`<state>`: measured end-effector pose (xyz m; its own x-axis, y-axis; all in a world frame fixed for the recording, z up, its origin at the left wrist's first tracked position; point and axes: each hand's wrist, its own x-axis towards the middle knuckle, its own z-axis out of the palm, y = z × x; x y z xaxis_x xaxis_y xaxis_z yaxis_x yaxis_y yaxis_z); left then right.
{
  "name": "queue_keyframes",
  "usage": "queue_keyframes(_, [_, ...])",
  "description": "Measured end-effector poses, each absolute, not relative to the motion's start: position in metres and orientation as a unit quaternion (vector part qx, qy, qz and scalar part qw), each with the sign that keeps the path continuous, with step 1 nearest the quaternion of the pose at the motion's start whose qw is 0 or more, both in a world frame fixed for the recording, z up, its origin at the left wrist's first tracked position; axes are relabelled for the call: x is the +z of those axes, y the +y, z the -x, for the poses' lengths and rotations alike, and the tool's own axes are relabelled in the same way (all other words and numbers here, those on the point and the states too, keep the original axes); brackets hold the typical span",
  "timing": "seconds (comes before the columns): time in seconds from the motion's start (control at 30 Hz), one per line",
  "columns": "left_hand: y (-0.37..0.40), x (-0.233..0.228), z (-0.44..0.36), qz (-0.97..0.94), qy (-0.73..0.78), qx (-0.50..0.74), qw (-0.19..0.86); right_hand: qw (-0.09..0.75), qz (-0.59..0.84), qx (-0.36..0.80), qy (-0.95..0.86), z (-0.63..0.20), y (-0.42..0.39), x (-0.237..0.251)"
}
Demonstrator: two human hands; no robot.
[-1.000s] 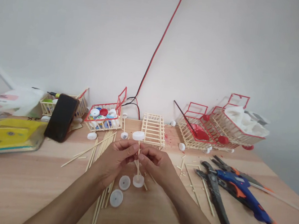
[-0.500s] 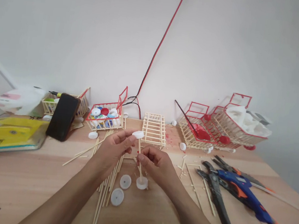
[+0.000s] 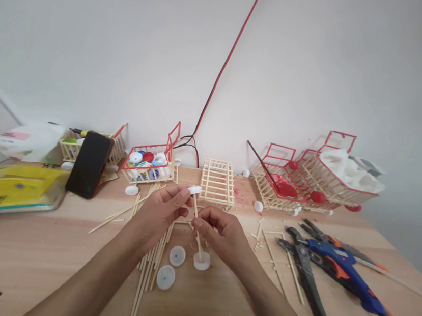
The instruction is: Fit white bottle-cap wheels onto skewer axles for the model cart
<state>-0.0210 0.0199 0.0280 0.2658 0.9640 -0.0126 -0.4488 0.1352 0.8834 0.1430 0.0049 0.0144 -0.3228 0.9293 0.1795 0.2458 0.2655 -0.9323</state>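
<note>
My left hand (image 3: 168, 206) pinches a white bottle cap (image 3: 194, 190) at the upper end of a thin wooden stick (image 3: 198, 239). Around the middle of that stick the fingers of my right hand (image 3: 217, 226) are closed. A second white cap (image 3: 202, 260) sits at the stick's lower end, low over the table or touching it; I cannot tell which. Two loose caps, an upper one (image 3: 177, 256) and a lower one (image 3: 165, 277), lie just left of it, hollow side up. Behind my hands stands a bare stick basket (image 3: 219, 182).
Loose sticks (image 3: 146, 273) lie under my left forearm. Pliers (image 3: 306, 287) and a blue glue gun (image 3: 350, 275) are at right. Along the wall stand small stick carts, one with caps (image 3: 148, 165), another with white tissue (image 3: 339, 179). A phone (image 3: 89, 163) leans at left.
The stick with its two caps has tilted a little, its upper end shifting slightly left and its lower end slightly right. Both hands keep their grip.
</note>
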Motion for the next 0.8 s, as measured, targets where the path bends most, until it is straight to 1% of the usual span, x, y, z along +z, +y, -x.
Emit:
queue_keyframes(0.27, [0.0209,0.0289,0.0195,-0.344,0.276,0.489,0.753,0.383,0.433,0.446,-0.683,-0.1424,0.0049,0.0141])
queue_keyframes(0.8, [0.0230,0.0282,0.0214,-0.292,0.287,0.470,0.782,0.366,0.417,0.494,-0.669,-0.1427,0.0064,0.0093])
